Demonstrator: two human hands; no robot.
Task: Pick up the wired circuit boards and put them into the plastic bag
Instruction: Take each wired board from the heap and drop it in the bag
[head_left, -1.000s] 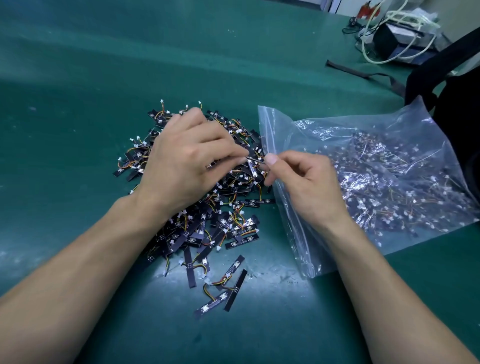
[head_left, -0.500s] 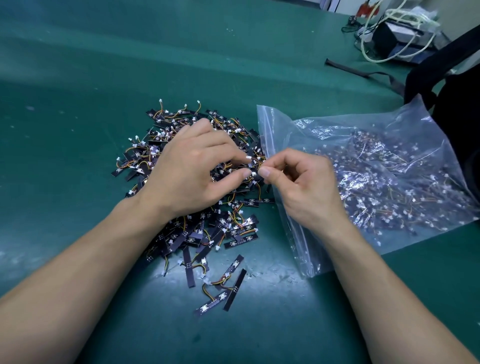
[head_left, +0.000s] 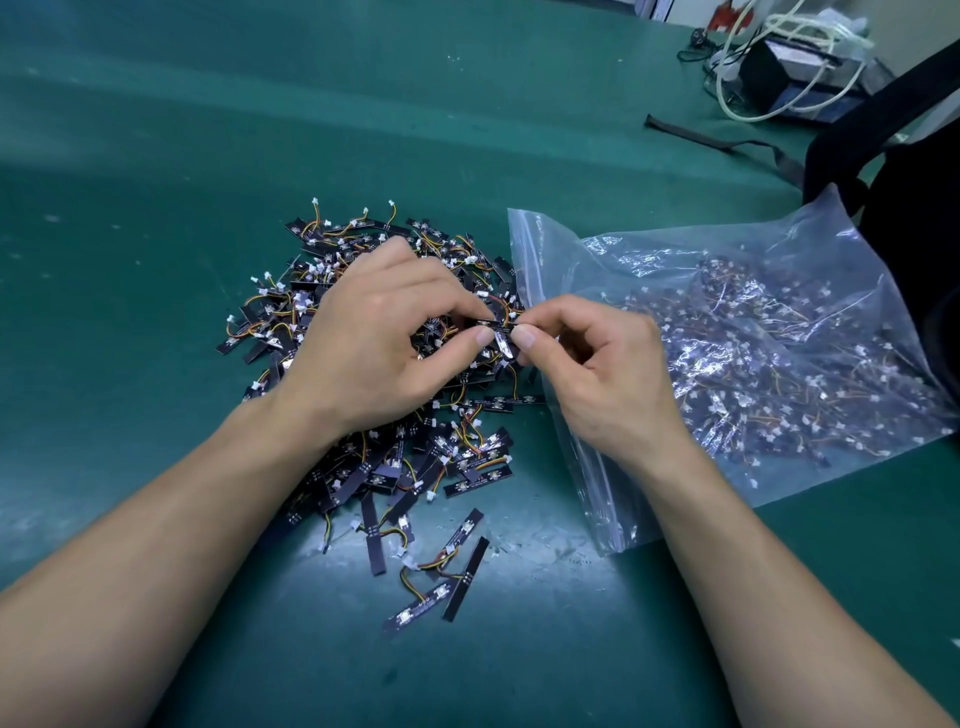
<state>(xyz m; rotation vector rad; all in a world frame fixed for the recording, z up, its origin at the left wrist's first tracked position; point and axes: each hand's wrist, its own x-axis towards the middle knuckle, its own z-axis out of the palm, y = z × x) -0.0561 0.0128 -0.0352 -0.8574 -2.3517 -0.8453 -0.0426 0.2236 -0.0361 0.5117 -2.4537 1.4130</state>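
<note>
A heap of small black wired circuit boards (head_left: 415, 467) with orange wires and white plugs lies on the green table. To its right lies a clear plastic bag (head_left: 753, 364), partly filled with the same boards, its zip mouth facing the heap. My left hand (head_left: 379, 343) hovers over the heap and pinches one end of a black board (head_left: 498, 332). My right hand (head_left: 597, 374) pinches the other end of that board, right at the bag's mouth. Much of the heap is hidden under my left hand.
A black bag (head_left: 909, 182) with a strap stands at the right edge behind the plastic bag. At the back right sit a dark box (head_left: 789, 78) and coiled white cables (head_left: 753, 62). A few loose boards (head_left: 441, 577) lie near the front of the heap.
My left hand has slid a little toward me over the heap. Both hands now pinch one board between them at the bag's mouth.
</note>
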